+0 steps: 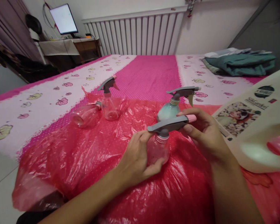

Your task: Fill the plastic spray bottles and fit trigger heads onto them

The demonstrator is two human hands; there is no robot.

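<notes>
My left hand (140, 155) is wrapped round the clear body of a spray bottle (158, 151) with a grey head and a pink collar. At that bottle's pink nozzle, my right hand (200, 127) has its thumb and fingers closed on the front of the spray head. Just behind stands a second spray bottle (169, 111) holding pale blue-green stuff. To the left, a clear spray bottle (110, 108) stands upright with a grey and pink head. Beside it another clear bottle (85, 115) lies on its side.
Red plastic sheeting (84, 161) covers the near part of a bed with a pink patterned sheet (151, 73). A large cream jug (252, 155) leans at the right. Folded green cloth (242, 63) lies at the back right. A monitor (63, 19) stands on a desk beyond.
</notes>
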